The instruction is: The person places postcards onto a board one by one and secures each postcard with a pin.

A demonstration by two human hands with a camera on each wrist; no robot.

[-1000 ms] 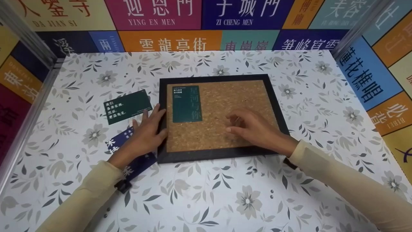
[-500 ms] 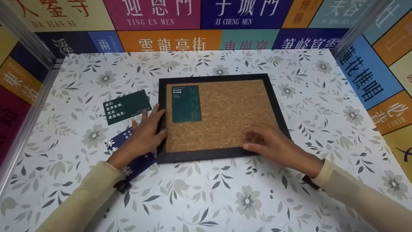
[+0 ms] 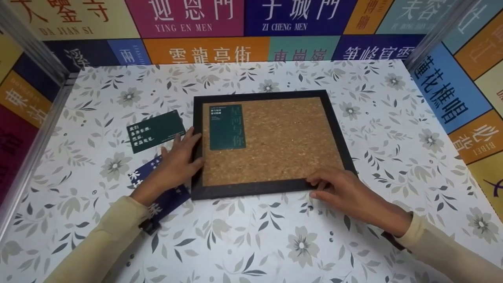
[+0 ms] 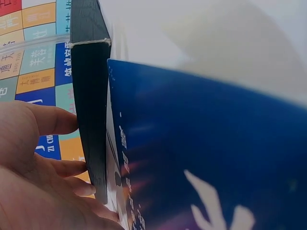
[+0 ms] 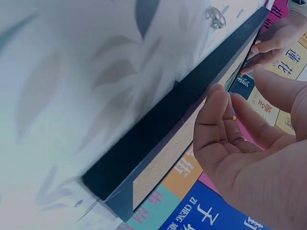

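Observation:
A cork board [image 3: 283, 145] in a black frame [image 3: 251, 190] lies in the middle of the table. At its upper left corner a dark green card [image 3: 227, 127] lies on the cork. My left hand [image 3: 175, 167] spans the frame's left side; the left wrist view shows its fingertips against the black edge [image 4: 91, 96]. Under that hand and wrist lies a blue card [image 3: 173, 200], partly hidden. Over the frame's front edge, toward the right corner, hovers my right hand [image 3: 340, 190], fingers loosely bent. Nothing shows between its thumb and fingers in the right wrist view.
Another green card [image 3: 155, 131] with white writing lies tilted left of the frame, near the left fingertips. A floral cloth [image 3: 302, 243] covers the table. Colourful panels with large characters [image 3: 208, 49] stand along the back and both sides.
My right hand has drawn back from above the cork, down and to the right, to the frame's front edge. The left hand, frame and cards stay put.

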